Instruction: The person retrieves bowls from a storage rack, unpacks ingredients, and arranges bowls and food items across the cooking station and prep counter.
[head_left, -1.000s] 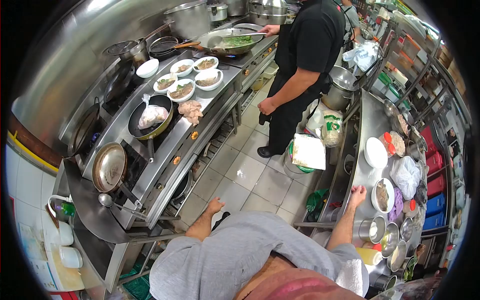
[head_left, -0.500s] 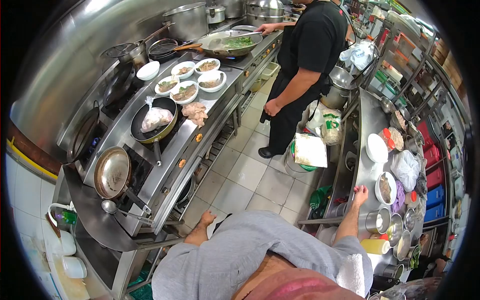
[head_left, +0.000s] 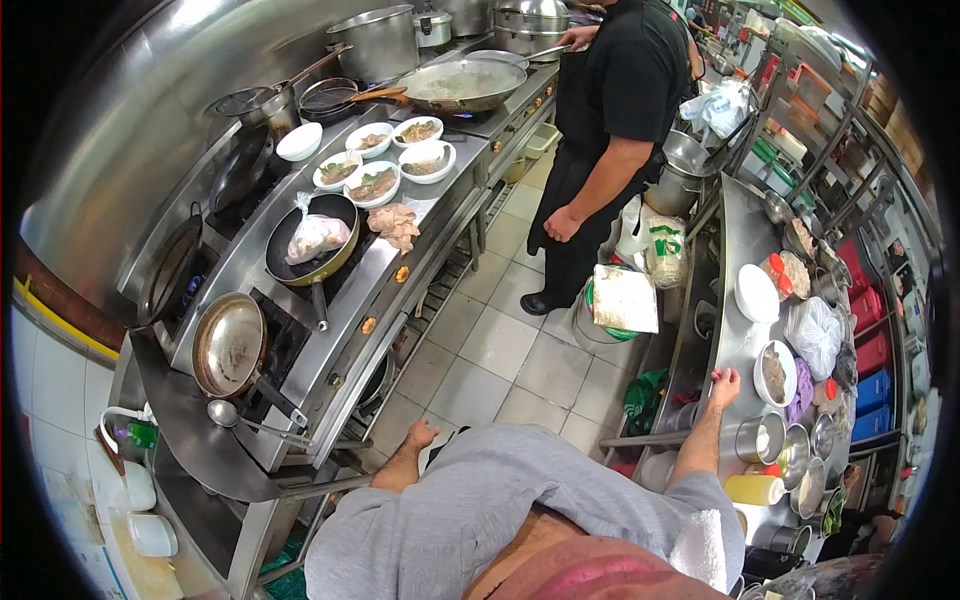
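My left hand (head_left: 421, 434) hangs low beside the stove front, fingers loosely bent, with nothing visible in it. On the other side, my right hand (head_left: 725, 386) is at the edge of the steel counter (head_left: 728, 235), its fingers loosely curled and nothing seen in them. Closest to that hand is a white bowl of food (head_left: 775, 374); the two are apart. Just below stands a steel pot (head_left: 752, 440). An empty white bowl (head_left: 757, 293) sits farther up the counter.
A co-worker in black (head_left: 625, 110) stands at a steaming wok (head_left: 465, 85). Several filled white bowls (head_left: 372, 186) line the stove beside a pan holding a tied bag (head_left: 318, 238). A covered bucket (head_left: 625, 298) stands on the aisle floor; an empty pan (head_left: 229, 342) sits nearer.
The co-worker's hand at the wok has shifted away to the right; the greens seen in the wok no longer show, only cloudy liquid. My hands stay almost where they were.
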